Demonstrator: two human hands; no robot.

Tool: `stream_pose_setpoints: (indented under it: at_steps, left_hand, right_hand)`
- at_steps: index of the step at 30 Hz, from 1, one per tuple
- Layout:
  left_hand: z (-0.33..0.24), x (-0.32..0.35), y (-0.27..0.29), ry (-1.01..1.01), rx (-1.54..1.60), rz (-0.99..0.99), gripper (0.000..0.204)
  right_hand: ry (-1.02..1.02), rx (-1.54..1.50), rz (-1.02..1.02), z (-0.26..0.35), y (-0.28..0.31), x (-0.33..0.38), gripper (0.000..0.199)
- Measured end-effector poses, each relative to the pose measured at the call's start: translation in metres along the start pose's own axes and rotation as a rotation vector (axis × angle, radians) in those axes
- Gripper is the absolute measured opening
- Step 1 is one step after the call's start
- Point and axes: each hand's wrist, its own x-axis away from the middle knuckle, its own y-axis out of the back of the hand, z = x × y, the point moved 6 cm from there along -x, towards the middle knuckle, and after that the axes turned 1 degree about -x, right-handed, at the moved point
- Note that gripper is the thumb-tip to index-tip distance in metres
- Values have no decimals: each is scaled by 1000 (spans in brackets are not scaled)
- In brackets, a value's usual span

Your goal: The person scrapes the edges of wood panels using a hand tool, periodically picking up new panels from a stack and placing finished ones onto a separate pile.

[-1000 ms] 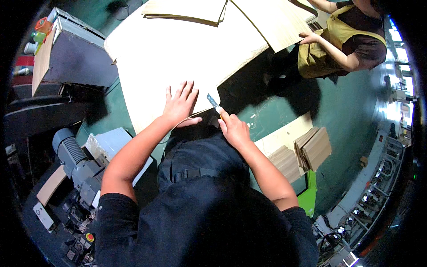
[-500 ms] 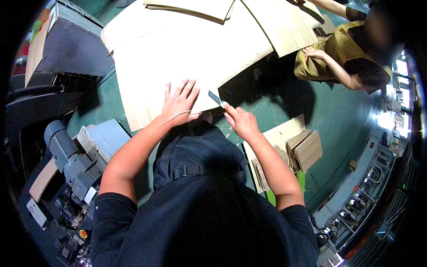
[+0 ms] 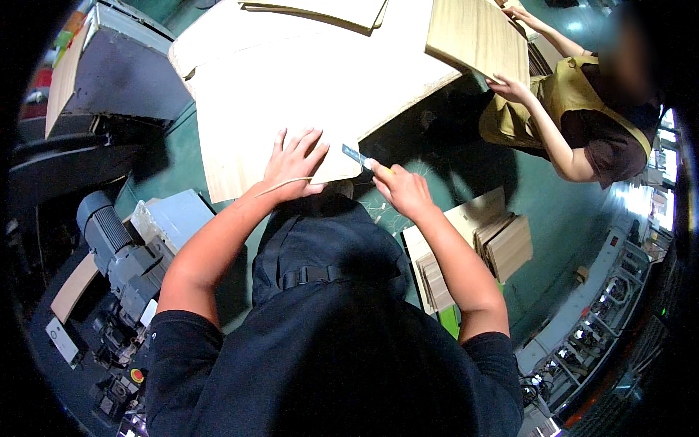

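My left hand lies flat with fingers spread on a large pale wooden sheet, near its close edge. A thin tan strip or cord crosses that wrist; which it is, I cannot tell. Closed around the handle of a utility knife is my right hand, just right of the sheet's near corner. The blade points up and left, over or against the sheet's right edge; contact is not clear. A bit of yellow shows at the handle, mostly hidden by my fingers.
At the upper right, a co-worker in a yellow apron holds a wooden panel with both hands. More sheets lie at the far edge. Stacked boards stand by my right forearm. A grey motor sits on the left.
The co-worker has lifted and tilted a panel that lay over the right side of the sheets. My right hand and knife have shifted slightly right; my left hand stays in place.
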Motion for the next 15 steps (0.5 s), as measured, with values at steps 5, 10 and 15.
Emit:
stream_pose_setpoints:
  at_steps: [5, 10, 15]
  left_hand:
    - [3, 2, -3, 8, 29, 14, 94]
    - [14, 9, 4, -150, 34, 61, 96]
    - [34, 30, 16, -302, 45, 185, 103]
  right_hand:
    - [5, -13, -51, 8, 3, -6, 39]
    - [-31, -69, -38, 22, -21, 27, 41]
    - [-98, -81, 87, 65, -47, 58, 48]
